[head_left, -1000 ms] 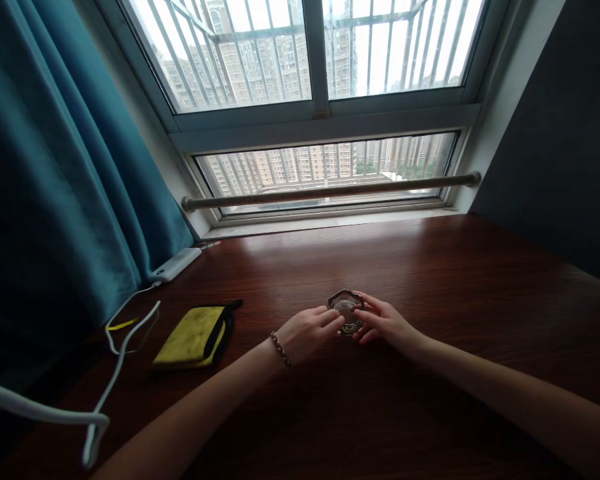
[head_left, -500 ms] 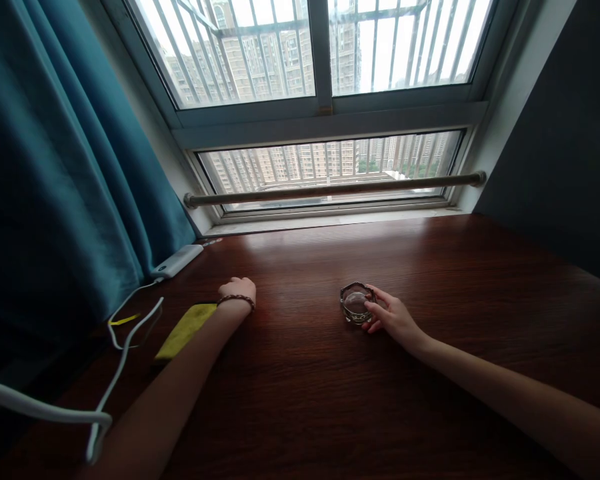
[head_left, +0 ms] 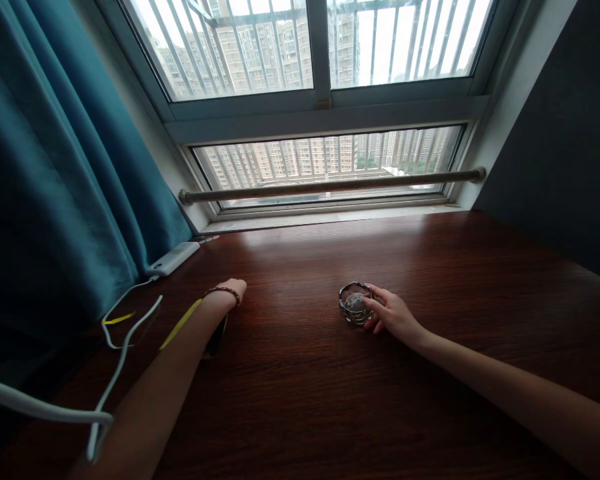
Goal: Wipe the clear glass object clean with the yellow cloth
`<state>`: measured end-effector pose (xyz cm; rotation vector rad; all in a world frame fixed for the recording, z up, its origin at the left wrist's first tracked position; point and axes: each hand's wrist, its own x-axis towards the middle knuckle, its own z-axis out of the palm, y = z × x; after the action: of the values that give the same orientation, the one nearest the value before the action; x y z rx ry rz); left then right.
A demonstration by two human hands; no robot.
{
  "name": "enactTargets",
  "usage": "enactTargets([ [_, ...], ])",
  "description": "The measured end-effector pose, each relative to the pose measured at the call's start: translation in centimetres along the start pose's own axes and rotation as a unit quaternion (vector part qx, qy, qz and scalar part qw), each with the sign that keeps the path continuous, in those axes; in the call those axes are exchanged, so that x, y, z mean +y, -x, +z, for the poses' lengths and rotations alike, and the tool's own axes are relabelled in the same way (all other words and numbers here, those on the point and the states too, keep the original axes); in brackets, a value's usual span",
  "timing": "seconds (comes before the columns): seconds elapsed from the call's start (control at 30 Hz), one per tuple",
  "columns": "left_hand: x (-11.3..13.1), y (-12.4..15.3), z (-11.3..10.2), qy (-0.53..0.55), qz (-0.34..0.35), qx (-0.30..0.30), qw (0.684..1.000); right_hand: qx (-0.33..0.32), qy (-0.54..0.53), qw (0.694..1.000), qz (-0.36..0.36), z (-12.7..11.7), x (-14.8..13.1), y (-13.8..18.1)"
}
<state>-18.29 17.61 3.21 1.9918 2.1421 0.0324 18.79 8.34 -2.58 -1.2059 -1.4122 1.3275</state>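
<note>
A small faceted glass ashtray [head_left: 352, 305] stands on the dark wooden table [head_left: 445, 267], right of centre. My right hand [head_left: 394, 317] grips its right rim, thumb and fingers against the glass. My left hand [head_left: 229, 291], a beaded bracelet on the wrist, is bent downward at the far end of a yellow cloth [head_left: 180, 325]. Its fingers curl away out of sight. My forearm lies over most of that cloth, so only a thin yellow edge and a dark corner show.
A white power bank [head_left: 173, 260] lies at the back left by the teal curtain [head_left: 55, 167]. Its white cable [head_left: 125, 347] loops over the table's left edge. A metal rod [head_left: 330, 187] runs along the window sill. A dark wall bounds the right side.
My left hand left the ashtray and moved left to the far end of the yellow cloth. My right hand stayed on the ashtray, which shifted slightly right.
</note>
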Motion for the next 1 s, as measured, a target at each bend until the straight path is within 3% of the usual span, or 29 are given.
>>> enactTargets([
  [0.07, 0.9, 0.6, -1.0, 0.032, 0.041, -0.011, 0.999, -0.01, 0.008, 1.0, -0.003, -0.1, 0.1, -0.1],
  [0.23, 4.7, 2.7, -3.1, 0.227, 0.118, 0.039, 0.966, -0.003, 0.061, 0.998, -0.027, -0.2, 0.0, 0.0],
  [0.27, 5.5, 3.1, -3.2, 0.308, 0.111, 0.044, 0.944, 0.005, 0.078, 0.996, -0.035, -0.1, -0.1, 0.1],
  [0.3, 6.2, 3.4, -3.1, 0.523, 0.063, 0.034, 0.849, 0.012, 0.094, 0.995, -0.043, -0.1, -0.2, 0.3],
  [0.4, 7.9, 4.0, -2.2, 0.688, 0.03, 0.029, 0.724, 0.024, 0.128, 0.99, -0.056, 0.1, -0.2, 0.5],
  [0.5, 9.3, 4.0, -1.2, 0.758, 0.006, -0.001, 0.652, 0.019, 0.133, 0.989, -0.055, 0.1, 0.0, 0.4],
  [0.6, 11.0, 4.0, -1.1, 0.795, 0.008, -0.037, 0.605, 0.022, 0.172, 0.983, -0.061, -0.4, -0.3, 0.3],
  [0.67, 12.7, 4.0, -1.4, 0.807, 0.026, -0.052, 0.587, 0.079, 0.273, 0.952, -0.111, -0.8, -1.0, 0.3],
  [0.73, 15.0, 4.0, -1.7, 0.809, 0.054, -0.06, 0.582, 0.143, 0.373, 0.894, -0.202, -1.1, -2.0, 0.2],
  [0.8, 17.7, 3.9, -1.6, 0.8, 0.082, -0.08, 0.589, 0.163, 0.401, 0.852, -0.295, -1.4, -2.9, -0.2],
  [0.9, 21.8, 3.7, -0.3, 0.77, 0.117, -0.125, 0.615, 0.174, 0.368, 0.839, -0.36, -2.0, -3.2, -1.3],
  [1.0, 23.6, 3.3, 1.6, 0.704, 0.147, -0.153, 0.677, 0.186, 0.365, 0.854, -0.32, -4.1, -2.2, -2.7],
])
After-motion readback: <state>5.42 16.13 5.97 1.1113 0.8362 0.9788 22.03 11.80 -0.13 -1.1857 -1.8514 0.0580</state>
